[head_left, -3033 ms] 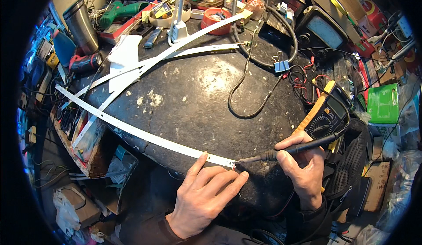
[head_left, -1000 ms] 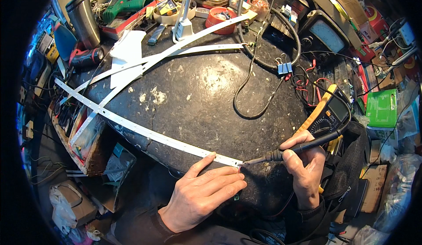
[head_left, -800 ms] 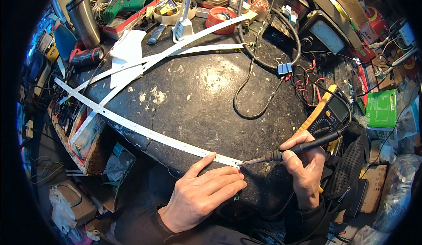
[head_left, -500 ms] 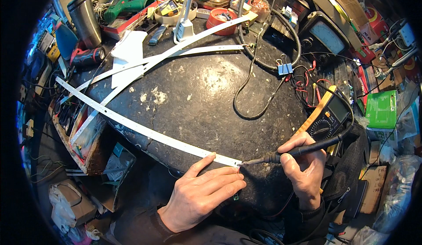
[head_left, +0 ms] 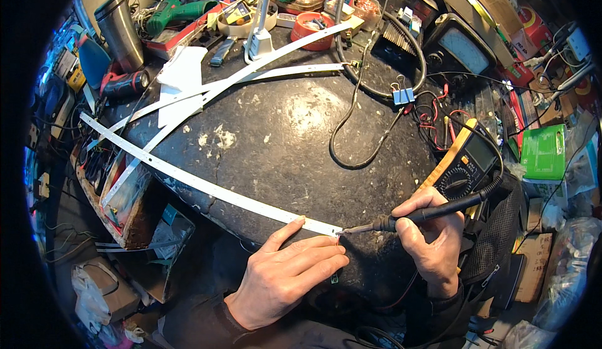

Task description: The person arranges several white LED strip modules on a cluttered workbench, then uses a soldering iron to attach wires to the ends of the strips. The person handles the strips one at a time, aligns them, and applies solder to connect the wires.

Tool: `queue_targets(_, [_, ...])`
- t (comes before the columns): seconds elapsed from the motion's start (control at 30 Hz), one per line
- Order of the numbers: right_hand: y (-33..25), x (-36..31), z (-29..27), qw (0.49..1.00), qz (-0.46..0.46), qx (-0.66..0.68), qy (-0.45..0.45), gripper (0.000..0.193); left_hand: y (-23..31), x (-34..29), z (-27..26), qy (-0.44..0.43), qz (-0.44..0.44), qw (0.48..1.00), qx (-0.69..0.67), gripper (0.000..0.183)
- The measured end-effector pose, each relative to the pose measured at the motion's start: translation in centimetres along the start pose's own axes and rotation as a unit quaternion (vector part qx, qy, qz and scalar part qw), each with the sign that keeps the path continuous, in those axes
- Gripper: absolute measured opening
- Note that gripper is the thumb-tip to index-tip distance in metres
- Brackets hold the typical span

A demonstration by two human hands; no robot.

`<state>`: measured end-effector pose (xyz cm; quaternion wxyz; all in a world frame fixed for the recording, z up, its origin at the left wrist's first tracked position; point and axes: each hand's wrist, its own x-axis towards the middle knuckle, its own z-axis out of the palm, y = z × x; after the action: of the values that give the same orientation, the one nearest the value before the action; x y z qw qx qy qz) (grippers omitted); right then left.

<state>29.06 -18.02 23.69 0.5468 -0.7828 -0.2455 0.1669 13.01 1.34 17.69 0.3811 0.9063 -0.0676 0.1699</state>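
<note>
A long white LED strip (head_left: 216, 190) runs slantwise over the dark worktop, its near end beside my hands. My left hand (head_left: 282, 280) rests with its index fingertip on the strip near that end. Its other fingers are pressed together over a thin red wire (head_left: 339, 240) at the strip's end; the thumb is hidden. A small green piece (head_left: 334, 279) shows just below those fingers. In my right hand (head_left: 433, 242) is a soldering iron (head_left: 433, 213), held like a pen. Its tip touches or nearly touches the strip's end by the wire.
Two more white strips (head_left: 251, 67) cross farther back on the worktop (head_left: 276, 139). A black cable loop with a blue binder clip (head_left: 404, 96) lies at the right. Beyond my right hand is a yellow-edged multimeter (head_left: 470, 161). Red tape-like tub (head_left: 311, 32) and a steel tumbler (head_left: 121, 32) stand behind.
The view has shifted very slightly. Both hands, the strip and the soldering iron keep nearly the same places, the iron's tip still at the strip's end.
</note>
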Motion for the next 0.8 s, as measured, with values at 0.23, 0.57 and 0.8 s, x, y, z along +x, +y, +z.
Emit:
queue_targets(0.23, [0.03, -0.02, -0.08, 1.0, 0.001, 0.0, -0.002, 0.011, -0.03, 0.0, 0.1, 0.005, 0.009, 1.0, 0.007, 0.024])
queue_targets(0.57, [-0.03, -0.1, -0.08, 1.0, 0.019, 0.015, 0.004, 0.012, 0.1, 0.07, 0.06, 0.006, 0.003, 1.0, 0.003, 0.023])
queue_targets(0.8, [-0.09, -0.06, -0.16, 0.999, 0.027, 0.018, -0.004, 0.012, 0.05, 0.06, 0.1, 0.003, 0.0, 1.0, 0.007, 0.023])
